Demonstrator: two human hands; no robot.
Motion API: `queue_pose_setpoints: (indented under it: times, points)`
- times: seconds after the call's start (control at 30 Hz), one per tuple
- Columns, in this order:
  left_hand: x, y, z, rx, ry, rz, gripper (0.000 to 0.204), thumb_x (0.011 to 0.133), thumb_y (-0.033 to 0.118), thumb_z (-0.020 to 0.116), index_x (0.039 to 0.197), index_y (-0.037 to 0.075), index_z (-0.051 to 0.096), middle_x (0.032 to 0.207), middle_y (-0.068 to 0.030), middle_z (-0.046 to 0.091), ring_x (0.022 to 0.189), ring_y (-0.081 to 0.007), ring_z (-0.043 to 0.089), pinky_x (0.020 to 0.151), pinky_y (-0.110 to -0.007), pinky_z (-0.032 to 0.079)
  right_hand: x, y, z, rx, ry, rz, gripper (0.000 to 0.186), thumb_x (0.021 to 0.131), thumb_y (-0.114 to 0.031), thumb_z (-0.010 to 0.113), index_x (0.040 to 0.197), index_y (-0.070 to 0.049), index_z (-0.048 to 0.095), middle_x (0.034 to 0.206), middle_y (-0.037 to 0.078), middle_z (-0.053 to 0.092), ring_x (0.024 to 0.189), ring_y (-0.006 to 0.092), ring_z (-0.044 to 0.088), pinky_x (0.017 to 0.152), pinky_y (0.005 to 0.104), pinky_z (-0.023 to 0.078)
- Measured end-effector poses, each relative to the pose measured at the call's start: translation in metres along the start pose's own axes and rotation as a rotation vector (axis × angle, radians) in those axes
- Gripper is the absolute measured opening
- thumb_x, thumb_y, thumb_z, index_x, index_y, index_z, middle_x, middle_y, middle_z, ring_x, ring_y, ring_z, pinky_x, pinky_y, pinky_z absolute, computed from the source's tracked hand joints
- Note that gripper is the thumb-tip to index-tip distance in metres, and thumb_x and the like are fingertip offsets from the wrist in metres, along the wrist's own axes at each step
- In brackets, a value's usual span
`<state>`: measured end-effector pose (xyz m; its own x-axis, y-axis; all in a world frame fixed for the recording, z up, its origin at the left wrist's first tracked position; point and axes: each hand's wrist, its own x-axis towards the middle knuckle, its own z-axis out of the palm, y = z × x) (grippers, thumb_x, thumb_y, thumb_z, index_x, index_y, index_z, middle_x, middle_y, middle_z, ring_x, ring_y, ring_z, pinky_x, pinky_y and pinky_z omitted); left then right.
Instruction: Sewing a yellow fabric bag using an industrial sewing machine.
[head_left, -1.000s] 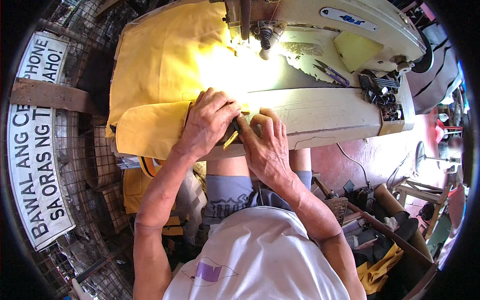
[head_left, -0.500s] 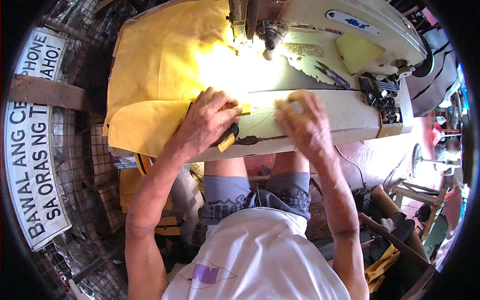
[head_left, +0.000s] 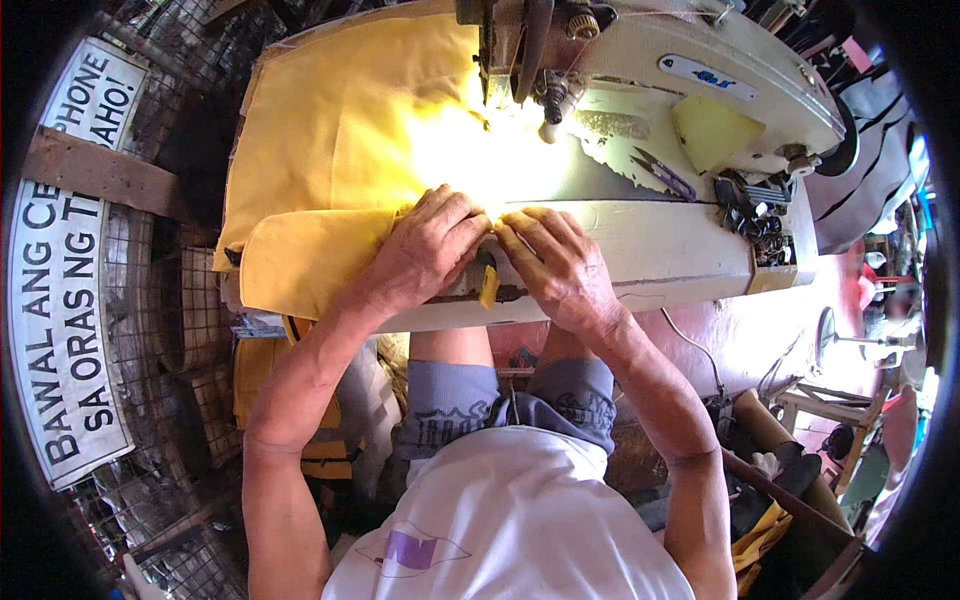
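Yellow cloth [head_left: 320, 250], left of centre: probably light, pliable | your left hand [head_left: 428, 242] pinches its end; right hand [head_left: 562, 268]: hold can't be told | grip by that end

We see dull yellow cloth [head_left: 315, 255], a soft cloth shirt [head_left: 520, 510], a smooth painted sewing machine [head_left: 640, 45], a smooth table [head_left: 670, 235] with a rough, chipped edge [head_left: 512, 293], a rough wooden board [head_left: 105, 173] and metal mesh [head_left: 150, 290].

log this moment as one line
left grip: on yellow fabric | right grip: beside left, hold unclear | sewing machine: ahead | scissors: lying to the right
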<state>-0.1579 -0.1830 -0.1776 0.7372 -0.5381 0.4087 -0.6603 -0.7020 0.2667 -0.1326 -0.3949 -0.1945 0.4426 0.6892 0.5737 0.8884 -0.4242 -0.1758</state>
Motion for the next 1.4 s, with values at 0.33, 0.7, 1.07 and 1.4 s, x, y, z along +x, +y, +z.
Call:
queue_pose_setpoints:
  times: [0.33, 0.7, 1.07, 1.4]
  points:
    - [0.004, -0.014, -0.007, -0.237, -0.018, 0.002, 0.024, 0.078, -0.005, 0.066, 0.102, -0.003, 0.064, 0.101, -0.0148, 0.062, 0.096, -0.0339, 0.061, 0.086, -0.042, 0.051, -0.001, 0.001, 0.006, -0.005, 0.005, -0.024, 0.039, 0.070, -0.015, 0.063, 0.102, 0.006, 0.065, 0.101, 0.016, 0.064, 0.094, 0.0287, 0.063, 0.081, 0.0394, 0.053]
    - [0.008, 0.001, 0.002, -0.014, 0.029, -0.181, 0.024, 0.083, 0.001, 0.060, 0.106, -0.003, 0.061, 0.106, -0.0164, 0.057, 0.105, -0.0340, 0.056, 0.092, -0.042, 0.049, 0.001, 0.002, 0.005, 0.063, 0.035, 0.004, 0.037, 0.071, -0.014, 0.062, 0.102, 0.006, 0.065, 0.098, 0.015, 0.065, 0.092, 0.0287, 0.064, 0.081, 0.0397, 0.052]
    - [0.013, -0.002, -0.002, 0.091, -0.025, -0.098, 0.027, 0.084, 0.004, 0.056, 0.109, -0.001, 0.060, 0.116, -0.0174, 0.057, 0.113, -0.0343, 0.055, 0.101, -0.044, 0.045, 0.001, 0.005, 0.003, 0.081, -0.003, -0.009, 0.037, 0.072, -0.014, 0.062, 0.103, 0.005, 0.065, 0.100, 0.014, 0.065, 0.097, 0.0285, 0.064, 0.085, 0.0406, 0.052]
    - [0.010, -0.003, 0.000, 0.106, -0.074, -0.094, 0.034, 0.083, 0.005, 0.060, 0.116, 0.000, 0.060, 0.117, -0.0166, 0.059, 0.113, -0.0342, 0.056, 0.100, -0.045, 0.045, 0.007, 0.016, -0.005, 0.187, -0.065, -0.020, 0.034, 0.068, -0.012, 0.070, 0.100, 0.001, 0.068, 0.101, 0.013, 0.067, 0.095, 0.0324, 0.066, 0.081, 0.0412, 0.054]
